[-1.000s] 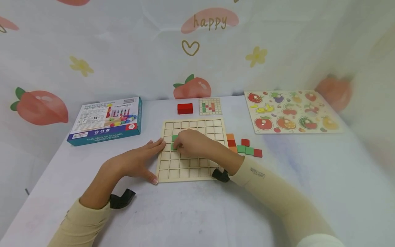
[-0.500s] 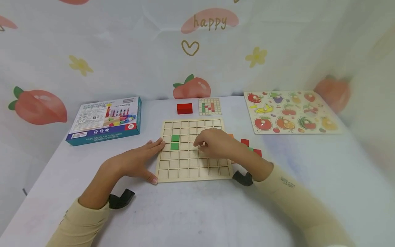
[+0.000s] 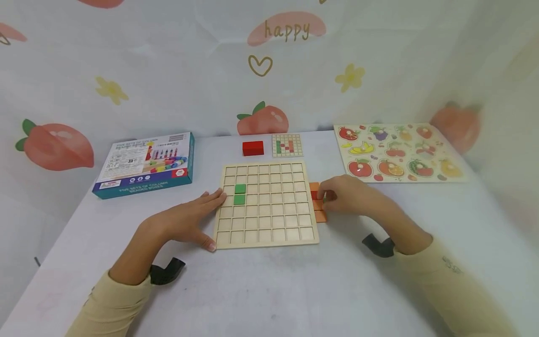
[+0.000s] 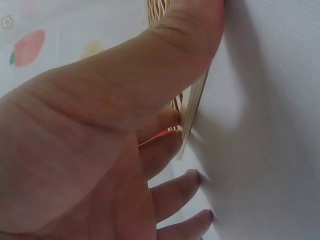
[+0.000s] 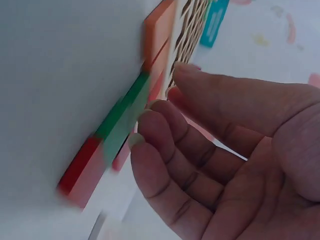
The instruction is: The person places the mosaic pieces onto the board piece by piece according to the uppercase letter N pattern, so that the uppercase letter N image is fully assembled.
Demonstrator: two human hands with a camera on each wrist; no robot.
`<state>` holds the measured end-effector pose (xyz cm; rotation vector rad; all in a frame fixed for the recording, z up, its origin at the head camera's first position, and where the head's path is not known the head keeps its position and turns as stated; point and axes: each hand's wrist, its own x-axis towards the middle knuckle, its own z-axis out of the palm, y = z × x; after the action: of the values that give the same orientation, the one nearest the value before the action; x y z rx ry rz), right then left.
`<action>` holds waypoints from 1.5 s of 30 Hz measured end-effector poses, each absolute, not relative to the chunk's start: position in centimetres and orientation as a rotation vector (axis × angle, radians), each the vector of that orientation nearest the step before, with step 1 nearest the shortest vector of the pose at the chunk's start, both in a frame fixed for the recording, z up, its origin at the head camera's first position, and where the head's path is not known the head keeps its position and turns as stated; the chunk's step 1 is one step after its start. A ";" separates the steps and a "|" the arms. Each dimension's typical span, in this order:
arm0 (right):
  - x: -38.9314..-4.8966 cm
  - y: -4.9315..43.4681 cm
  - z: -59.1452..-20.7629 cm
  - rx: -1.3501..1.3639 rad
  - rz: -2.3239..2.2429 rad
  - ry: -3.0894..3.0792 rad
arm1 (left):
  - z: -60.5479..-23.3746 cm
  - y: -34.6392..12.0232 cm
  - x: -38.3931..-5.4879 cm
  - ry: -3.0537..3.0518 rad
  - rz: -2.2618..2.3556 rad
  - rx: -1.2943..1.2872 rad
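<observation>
A square wooden grid board [image 3: 265, 220] lies on the table with two green tiles [image 3: 239, 199] set one above the other in its left part. My left hand [image 3: 181, 220] rests along the board's left side, fingers spread, with the thumb at the near corner. Beyond the board's right edge, my right hand [image 3: 349, 194] hovers by the loose tiles, thumb and fingers loosely bent with no tile seen between them. In the right wrist view, green tiles [image 5: 125, 120], a red tile [image 5: 82, 172] and an orange tile [image 5: 159, 30] lie beside its fingertips. The head view hides several of these behind the hand.
Behind the board stand a red block [image 3: 253, 148] and a small pattern card [image 3: 287, 145] with coloured squares. A bead-set box [image 3: 143, 164] lies at the left, a fruit puzzle board [image 3: 400, 153] at the back right. A printed cloth hangs behind.
My right hand has lifted off the green tiles on the board and moved right, across the board, to the loose tiles. The left hand has stayed at the board's edge.
</observation>
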<state>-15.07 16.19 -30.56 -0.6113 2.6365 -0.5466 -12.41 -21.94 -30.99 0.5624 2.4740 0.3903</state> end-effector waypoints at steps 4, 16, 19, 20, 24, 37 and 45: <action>-15.0 17.6 -30.6 -0.549 -0.519 2.635 | -31.0 -22.0 -12.4 2.474 0.390 0.558; -15.1 17.5 -31.1 -0.534 -0.544 2.664 | -30.8 -21.9 -12.4 2.477 0.390 0.563; -15.2 17.6 -31.2 -0.546 -0.558 2.666 | -30.7 -21.9 -12.4 2.478 0.390 0.560; -15.2 17.7 -31.2 -0.550 -0.564 2.665 | -30.7 -21.9 -12.4 2.478 0.394 0.561; -15.2 17.8 -31.2 -0.560 -0.605 2.663 | -30.7 -21.9 -12.5 2.480 0.398 0.566; -15.2 18.2 -30.7 -0.521 -0.780 2.642 | -30.9 -21.9 -12.4 2.472 0.392 0.539; -15.5 17.0 -30.6 -0.597 -0.819 2.612 | -31.0 -21.9 -12.4 2.474 0.393 0.546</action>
<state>-15.54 17.03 -30.61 -0.5971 2.6121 -0.8194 -12.38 -21.94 -30.99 0.5465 2.4740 0.3931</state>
